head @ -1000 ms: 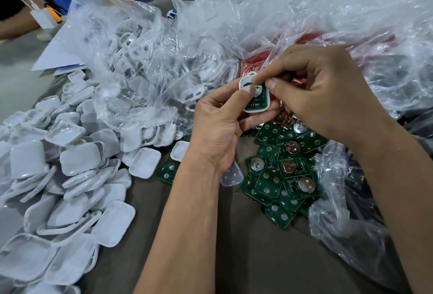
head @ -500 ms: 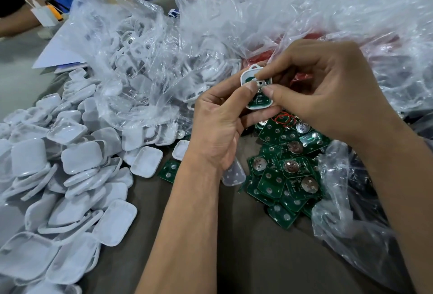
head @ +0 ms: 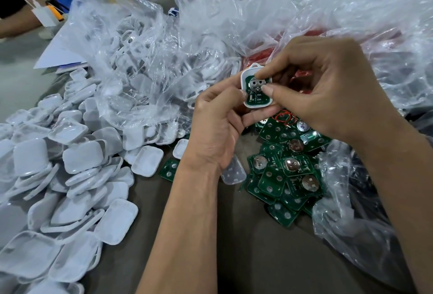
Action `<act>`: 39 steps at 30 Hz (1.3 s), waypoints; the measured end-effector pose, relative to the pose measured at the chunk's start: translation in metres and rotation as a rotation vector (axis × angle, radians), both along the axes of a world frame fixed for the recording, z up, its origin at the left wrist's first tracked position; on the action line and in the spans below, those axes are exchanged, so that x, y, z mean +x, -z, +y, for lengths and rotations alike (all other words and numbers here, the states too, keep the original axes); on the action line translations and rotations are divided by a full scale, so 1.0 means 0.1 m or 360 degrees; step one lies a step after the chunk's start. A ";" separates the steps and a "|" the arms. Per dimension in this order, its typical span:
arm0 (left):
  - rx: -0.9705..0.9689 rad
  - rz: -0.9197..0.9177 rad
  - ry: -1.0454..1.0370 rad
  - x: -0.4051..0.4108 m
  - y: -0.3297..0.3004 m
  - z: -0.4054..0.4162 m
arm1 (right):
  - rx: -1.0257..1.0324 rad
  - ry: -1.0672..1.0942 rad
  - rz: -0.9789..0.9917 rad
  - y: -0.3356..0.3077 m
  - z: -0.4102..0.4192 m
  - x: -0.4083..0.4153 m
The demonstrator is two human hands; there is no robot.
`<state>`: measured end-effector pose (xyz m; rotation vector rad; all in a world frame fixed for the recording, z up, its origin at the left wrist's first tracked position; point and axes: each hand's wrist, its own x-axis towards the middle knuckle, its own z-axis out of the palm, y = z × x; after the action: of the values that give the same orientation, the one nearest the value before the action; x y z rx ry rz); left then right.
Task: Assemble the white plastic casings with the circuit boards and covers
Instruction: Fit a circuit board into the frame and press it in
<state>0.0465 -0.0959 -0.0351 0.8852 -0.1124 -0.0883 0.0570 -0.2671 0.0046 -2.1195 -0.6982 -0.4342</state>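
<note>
Left hand (head: 218,129) gripped the white casing (head: 256,87) with a green board (head: 255,93) seated inside; right hand (head: 328,92) pinched that board, thumb and forefinger.

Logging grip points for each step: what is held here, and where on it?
The left hand grips the white casing by its edges; the right hand pinches the circuit board seated inside.

A single head-worn camera is looking forward and down from close above the left hand (head: 218,127) and right hand (head: 328,92), taking in the table (head: 246,247) below them and plastic bags (head: 304,8) beyond them.
</note>
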 end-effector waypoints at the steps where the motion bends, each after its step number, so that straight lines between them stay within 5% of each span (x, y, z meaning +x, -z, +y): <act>1: 0.0028 -0.0010 -0.0004 0.00 0.01 0.00 | 0.0003 -0.0005 0.0004 0.00 0.00 0.00; 29: -0.0104 0.0033 -0.0083 0.00 -0.02 -0.08 | 0.0406 -0.0026 0.0187 0.06 0.08 0.02; 39: 0.0074 -0.0087 -0.0202 0.01 0.01 -0.10 | 0.0591 -0.0008 0.0401 0.11 0.08 0.05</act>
<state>0.0471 -0.1061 -0.0360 0.9395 -0.1052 0.0515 0.0617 -0.2588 -0.0059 -1.7802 -0.4386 -0.2629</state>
